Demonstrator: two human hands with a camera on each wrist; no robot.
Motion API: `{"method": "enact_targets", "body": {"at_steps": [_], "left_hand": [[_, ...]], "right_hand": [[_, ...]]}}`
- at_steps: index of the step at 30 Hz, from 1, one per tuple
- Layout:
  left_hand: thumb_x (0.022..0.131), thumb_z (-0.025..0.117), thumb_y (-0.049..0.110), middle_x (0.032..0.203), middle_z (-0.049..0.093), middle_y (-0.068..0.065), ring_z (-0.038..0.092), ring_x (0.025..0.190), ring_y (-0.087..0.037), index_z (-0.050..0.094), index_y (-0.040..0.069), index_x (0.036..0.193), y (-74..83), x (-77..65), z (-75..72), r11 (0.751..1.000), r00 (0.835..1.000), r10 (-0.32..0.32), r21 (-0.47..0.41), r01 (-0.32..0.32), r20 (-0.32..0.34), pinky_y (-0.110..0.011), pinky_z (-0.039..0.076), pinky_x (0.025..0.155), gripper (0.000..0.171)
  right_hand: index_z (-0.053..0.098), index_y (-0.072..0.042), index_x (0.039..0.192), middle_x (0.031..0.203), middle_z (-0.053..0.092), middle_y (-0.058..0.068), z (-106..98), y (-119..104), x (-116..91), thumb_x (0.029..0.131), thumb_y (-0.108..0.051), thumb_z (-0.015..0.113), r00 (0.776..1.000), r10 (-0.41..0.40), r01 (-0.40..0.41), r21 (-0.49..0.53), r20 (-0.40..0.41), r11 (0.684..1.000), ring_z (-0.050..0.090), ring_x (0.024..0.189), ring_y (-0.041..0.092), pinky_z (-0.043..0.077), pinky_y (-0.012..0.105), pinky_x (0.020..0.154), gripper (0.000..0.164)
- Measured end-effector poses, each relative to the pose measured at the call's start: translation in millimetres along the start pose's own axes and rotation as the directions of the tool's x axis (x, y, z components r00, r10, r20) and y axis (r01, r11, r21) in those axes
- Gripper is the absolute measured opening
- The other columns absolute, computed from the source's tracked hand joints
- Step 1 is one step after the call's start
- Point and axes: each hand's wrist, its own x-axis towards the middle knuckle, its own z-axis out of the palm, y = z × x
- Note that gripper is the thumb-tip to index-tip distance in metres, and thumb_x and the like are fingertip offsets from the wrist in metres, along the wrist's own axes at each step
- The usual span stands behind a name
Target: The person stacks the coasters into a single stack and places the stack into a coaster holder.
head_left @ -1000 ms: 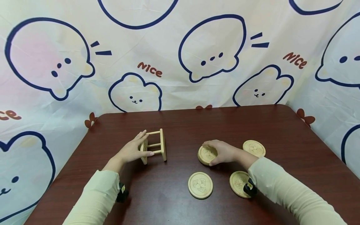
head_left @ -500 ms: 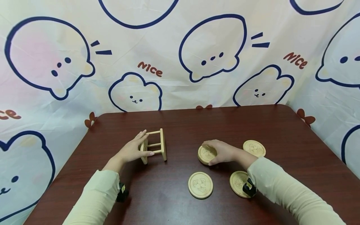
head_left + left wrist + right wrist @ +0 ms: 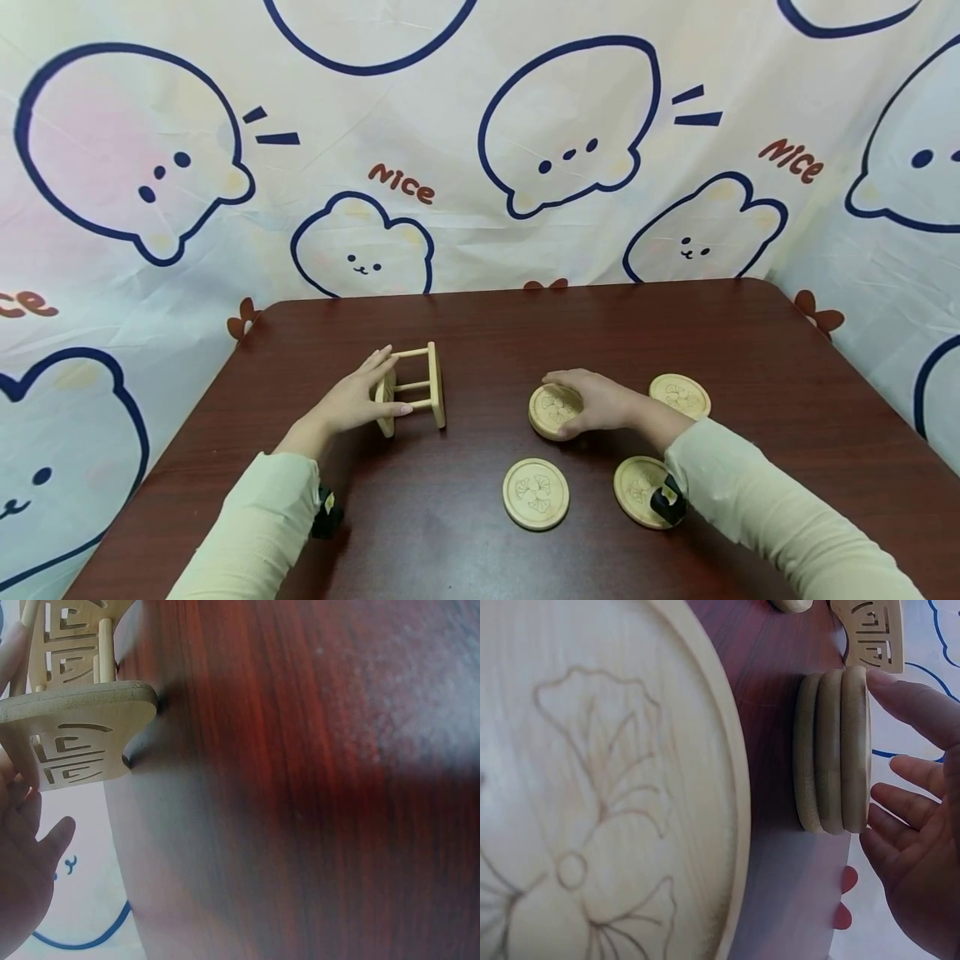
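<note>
On the left side, a pale wooden coaster rack (image 3: 436, 383) stands with two end panels joined by rods. My left hand (image 3: 348, 404) holds its left end, thumb along the near side and fingers toward the far side. Cut-out fretwork marks the end panel (image 3: 75, 742) in the left wrist view. Right of the middle, my right hand (image 3: 600, 402) spans a small stack of round wooden coasters (image 3: 553, 411), thumb at the near edge and fingers at the far edge. The right wrist view shows three stacked coasters (image 3: 831, 754), with thumb and fingertips at the outermost one.
Single coasters with an engraved leaf pattern lie around the stack: a near one (image 3: 536, 494), one partly under the right wrist's camera (image 3: 637, 492), and one behind the right forearm (image 3: 679, 395). The dark red-brown table (image 3: 465, 542) ends at a printed cloth backdrop (image 3: 450, 250).
Both hands stay in place on the rack and the coaster stack. Only a very slight shift of the head view shows.
</note>
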Motion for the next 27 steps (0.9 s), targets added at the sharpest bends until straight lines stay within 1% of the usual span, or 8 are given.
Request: {"method": "enact_targets", "body": {"at_steps": [6,14,20,23,27], "left_hand": [[0.069,0.059,0.058,0.143,0.011,-0.009,0.006,0.129,-0.028,0.023,0.005,0.137,1.3,-0.5,-0.1,1.000,1.000,0.003,0.006,-0.003,0.000,-0.051,0.020,0.095,0.094],[0.069,0.058,0.059,0.143,0.011,-0.009,0.007,0.129,-0.028,0.024,0.005,0.136,0.7,0.1,-1.3,1.000,1.000,0.002,0.018,-0.002,0.002,-0.051,0.020,0.095,0.093],[0.068,0.058,0.060,0.143,0.011,-0.009,0.007,0.129,-0.028,0.024,0.005,0.136,-0.7,1.3,-1.3,1.000,1.000,-0.005,0.022,0.005,-0.001,-0.051,0.020,0.095,0.094],[0.069,0.058,0.060,0.143,0.010,-0.008,0.007,0.129,-0.027,0.023,0.004,0.136,-1.3,1.9,-0.3,1.000,1.000,-0.009,0.020,0.009,0.005,-0.051,0.020,0.095,0.094],[0.069,0.059,0.059,0.144,0.009,-0.008,0.006,0.129,-0.026,0.023,0.004,0.136,-0.6,2.2,0.3,1.000,1.000,-0.015,0.006,0.015,0.009,-0.051,0.019,0.096,0.094]], "right_hand": [[0.042,-0.003,0.126,0.126,0.042,0.013,-4.7,2.8,-4.9,0.067,-0.026,0.073,0.999,0.008,-0.009,-0.011,-0.034,1.000,0.036,0.115,0.028,0.030,0.045,0.091,0.071],[0.041,-0.005,0.128,0.128,0.040,0.013,-12.9,5.0,-14.6,0.068,-0.026,0.073,0.997,0.058,-0.057,0.010,-0.050,0.998,0.033,0.118,0.029,0.028,0.046,0.092,0.071],[0.041,-0.003,0.127,0.127,0.041,0.014,-13.4,12.1,-22.8,0.069,-0.029,0.072,0.996,0.044,-0.043,0.011,-0.079,0.999,0.034,0.117,0.031,0.028,0.047,0.092,0.071],[0.040,-0.003,0.128,0.128,0.039,0.015,-14.0,15.5,-27.6,0.069,-0.032,0.071,0.995,0.059,-0.058,0.019,-0.081,0.998,0.032,0.118,0.033,0.028,0.049,0.091,0.072],[0.039,-0.005,0.129,0.129,0.039,0.015,-16.7,18.5,-33.7,0.070,-0.031,0.071,0.992,0.093,-0.091,0.034,-0.089,0.995,0.032,0.118,0.033,0.028,0.050,0.091,0.072]]}}
